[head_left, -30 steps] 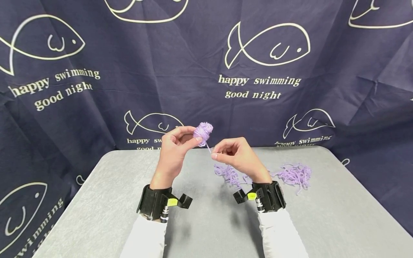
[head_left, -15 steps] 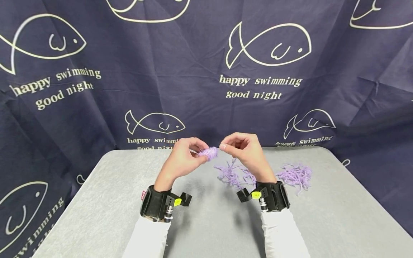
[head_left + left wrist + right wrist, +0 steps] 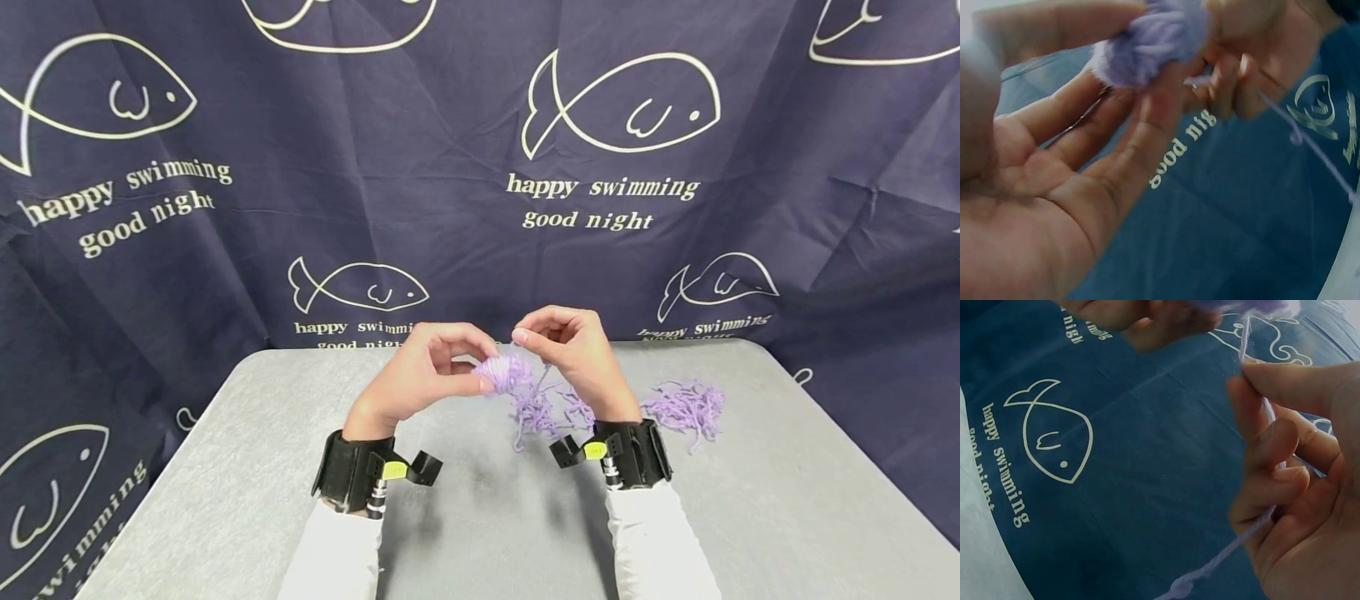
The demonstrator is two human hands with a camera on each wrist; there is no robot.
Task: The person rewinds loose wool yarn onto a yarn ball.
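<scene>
From the head view, the left hand [image 3: 420, 379] holds a small round ball of wound lilac yarn [image 3: 506, 372] above the grey felt-covered desk [image 3: 225, 500], thumb and fingertips clamped on it. The right hand [image 3: 573, 354] hovers just right of the ball, its fingers pinched together on a thin lilac strand [image 3: 542, 379] that runs down from the ball. Below and right of the ball, loose lilac yarn [image 3: 540, 410] lies tangled on the desk, and a second tangled heap of lilac yarn [image 3: 686, 407] lies further right. A dark blue cloth printed with white fish outlines [image 3: 622, 104] hangs behind the ball.

In the left wrist view, the ball [image 3: 1147, 40] looks soft and fuzzy, its turns lying in parallel bands, gripped at the fingertips [image 3: 1160, 94]; the strand [image 3: 1310, 140] leaves it rightward.

In the right wrist view, the strand [image 3: 1254, 528] passes through the curled fingers [image 3: 1272, 444], which clamp it, and carries a small knot [image 3: 1182, 586] low down; the ball [image 3: 1254, 306] sits just above.
</scene>
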